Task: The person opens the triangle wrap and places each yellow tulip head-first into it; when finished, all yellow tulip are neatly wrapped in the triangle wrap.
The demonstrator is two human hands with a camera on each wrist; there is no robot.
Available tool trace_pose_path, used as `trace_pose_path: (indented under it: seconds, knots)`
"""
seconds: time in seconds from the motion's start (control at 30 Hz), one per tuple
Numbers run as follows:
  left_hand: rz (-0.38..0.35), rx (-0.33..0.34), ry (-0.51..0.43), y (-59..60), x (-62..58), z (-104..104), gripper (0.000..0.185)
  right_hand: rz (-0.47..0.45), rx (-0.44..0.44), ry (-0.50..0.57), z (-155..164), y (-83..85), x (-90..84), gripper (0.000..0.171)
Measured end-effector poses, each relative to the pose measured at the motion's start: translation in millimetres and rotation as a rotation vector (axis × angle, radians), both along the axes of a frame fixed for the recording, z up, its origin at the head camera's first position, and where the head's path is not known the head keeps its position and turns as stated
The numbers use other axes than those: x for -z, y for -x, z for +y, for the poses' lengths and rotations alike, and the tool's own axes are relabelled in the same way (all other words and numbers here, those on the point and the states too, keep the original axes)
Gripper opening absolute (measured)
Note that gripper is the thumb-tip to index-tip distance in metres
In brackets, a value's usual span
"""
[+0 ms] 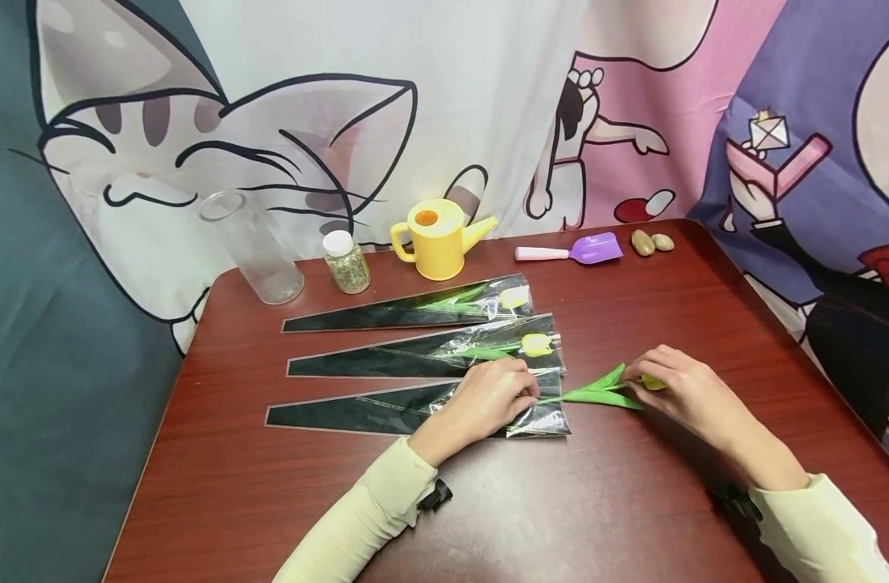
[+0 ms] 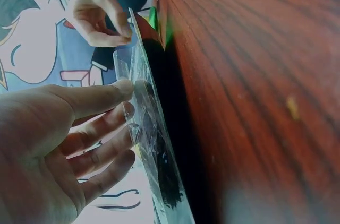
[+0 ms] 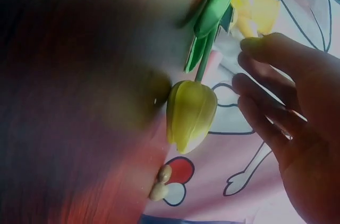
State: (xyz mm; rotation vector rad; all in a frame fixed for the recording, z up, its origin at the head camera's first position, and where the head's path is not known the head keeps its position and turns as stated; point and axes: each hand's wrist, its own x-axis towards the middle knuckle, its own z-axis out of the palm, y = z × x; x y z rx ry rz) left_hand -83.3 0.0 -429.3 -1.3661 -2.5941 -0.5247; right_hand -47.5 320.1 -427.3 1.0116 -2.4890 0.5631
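Head view shows one yellow tulip [image 1: 652, 382] nearly out of the nearest sleeve [image 1: 415, 407] on the bench [image 1: 634, 502]; two sleeves behind hold theirs unopened. Left hand [image 1: 488, 401] presses the sleeve's mouth, fingers lightly bent. Right hand [image 1: 688, 393] covers the bloom; wrist view suggests loose fingers, the grip uncertain. Green leaves [image 1: 597, 391] show between the hands.

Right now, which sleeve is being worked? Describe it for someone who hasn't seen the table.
On the red-brown table, three black-and-clear flower sleeves lie in a row. It is the nearest sleeve, under the left hand. Unlike the others, its tulip sticks out the open end.
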Motion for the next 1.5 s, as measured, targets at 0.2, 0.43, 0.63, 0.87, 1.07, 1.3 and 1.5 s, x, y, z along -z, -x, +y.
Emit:
trace_pose_path:
  seconds: [0.2, 0.43, 0.63, 0.87, 1.07, 1.3, 1.5]
  knots:
    - [-0.014, 0.001, 0.011, -1.3, 1.7, 1, 0.005, -0.06, -0.024, -0.064, -2, -2.2, 4.5, 0.035]
    - [-0.004, 0.007, -0.003, -2.3, 1.3, 1, 0.004, -0.051, -0.061, -0.062, -4, -2.3, 10.3, 0.012]
    - [0.011, 0.006, 0.0, -3.1, 2.2, 1, 0.004, -0.082, -0.064, -0.059, -6, -2.3, 12.4, 0.028]
    - [-0.006, 0.006, 0.001, -3.9, 3.2, 1, 0.004, -0.038, -0.077, -0.077, -9, 0.4, 13.7, 0.008]
    - [-0.009, 0.002, 0.003, -3.3, 3.2, 0, 0.003, -0.015, -0.084, -0.109, -12, 2.6, 12.1, 0.016]
    - [-0.011, -0.005, 0.004, -2.5, 2.2, 1, 0.004, -0.02, -0.074, -0.121, -11, 3.8, 11.1, 0.037]
    - [-0.009, -0.012, 0.01, -1.2, 1.3, 0, 0.004, -0.02, -0.087, -0.127, -11, 6.0, 8.2, 0.036]
